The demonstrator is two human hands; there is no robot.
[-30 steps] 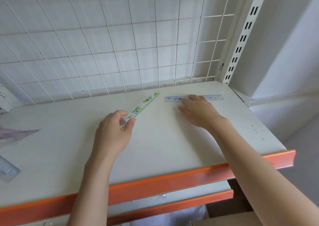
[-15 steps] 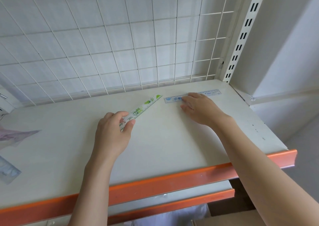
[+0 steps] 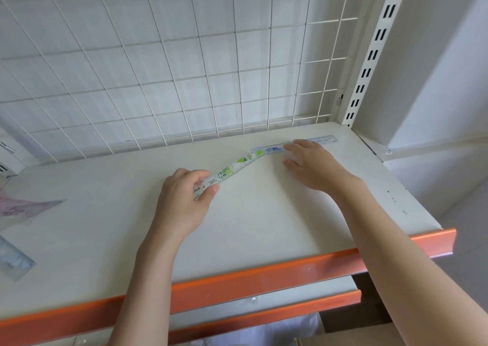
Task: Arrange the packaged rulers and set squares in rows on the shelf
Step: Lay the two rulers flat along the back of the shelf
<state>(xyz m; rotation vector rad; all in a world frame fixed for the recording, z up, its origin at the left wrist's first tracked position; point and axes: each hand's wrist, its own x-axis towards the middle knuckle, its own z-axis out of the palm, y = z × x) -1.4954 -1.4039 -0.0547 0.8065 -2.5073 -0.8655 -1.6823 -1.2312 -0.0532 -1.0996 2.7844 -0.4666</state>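
Rulers barely started: blue ruler lies at the shelf back under the flat right hand; left hand fingers pinch the green ruler, unaligned; other packets wait left.

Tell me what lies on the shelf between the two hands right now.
In the head view, the green ruler spans that stretch: the left hand pinches its near end, and its far tip meets the blue ruler under the right hand.

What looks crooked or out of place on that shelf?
The green ruler lies at a slant, its far tip touching or overlapping the end of the blue ruler, which runs straight along the back. The left hand pinches its near end; the right hand rests flat on the blue one. Loose packets lie askew at the left edge.
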